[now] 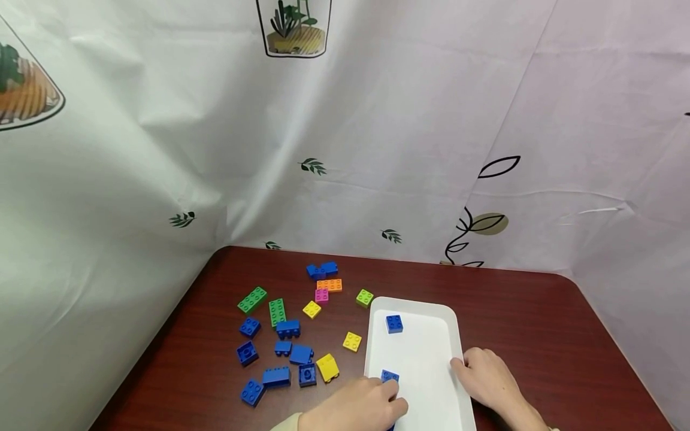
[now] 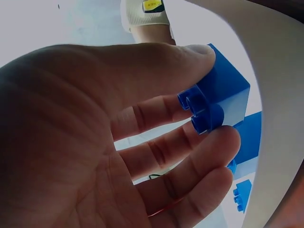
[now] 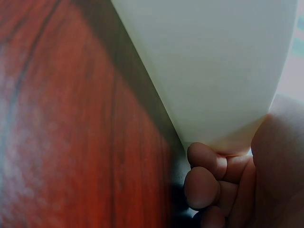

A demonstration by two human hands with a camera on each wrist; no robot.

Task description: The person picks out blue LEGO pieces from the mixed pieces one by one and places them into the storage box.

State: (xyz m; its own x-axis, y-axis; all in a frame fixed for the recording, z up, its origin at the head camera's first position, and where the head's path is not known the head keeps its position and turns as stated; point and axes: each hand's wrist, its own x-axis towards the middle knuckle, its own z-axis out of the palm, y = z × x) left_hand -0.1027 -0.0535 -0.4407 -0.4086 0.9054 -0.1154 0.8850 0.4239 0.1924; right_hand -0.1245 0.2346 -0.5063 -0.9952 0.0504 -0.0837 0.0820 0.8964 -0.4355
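over the tray (image 1: pixel 428 359), toward 7 o'clock, my left hand (image 1: pixel 360 406) pinches a blue brick (image 2: pixel 225 90) between thumb and fingertips, the gap no wider than the brick, its studs turned to my palm. inside the tray, a second blue brick (image 1: pixel 390 376) sits just past my knuckles and a third blue brick (image 1: pixel 395 324) near the 12 o'clock end. at the tray's 3 o'clock side my right hand (image 1: pixel 487 382) grips the rim, thumb on top, fingers curled against the outer wall.

on the table (image 1: pixel 539 335), loose bricks (image 1: pixel 277 377) spread from the tray's 8 to 11 o'clock, mostly blue, with two green bricks (image 1: pixel 252 300), an orange brick (image 1: pixel 330 285), a pink brick (image 1: pixel 321 295) and some yellow bricks (image 1: pixel 327 367). a lime brick (image 1: pixel 364 298) lies just beside the tray's 11 o'clock corner. beyond, at 12 o'clock, hangs a pale cloth (image 1: pixel 366 131).
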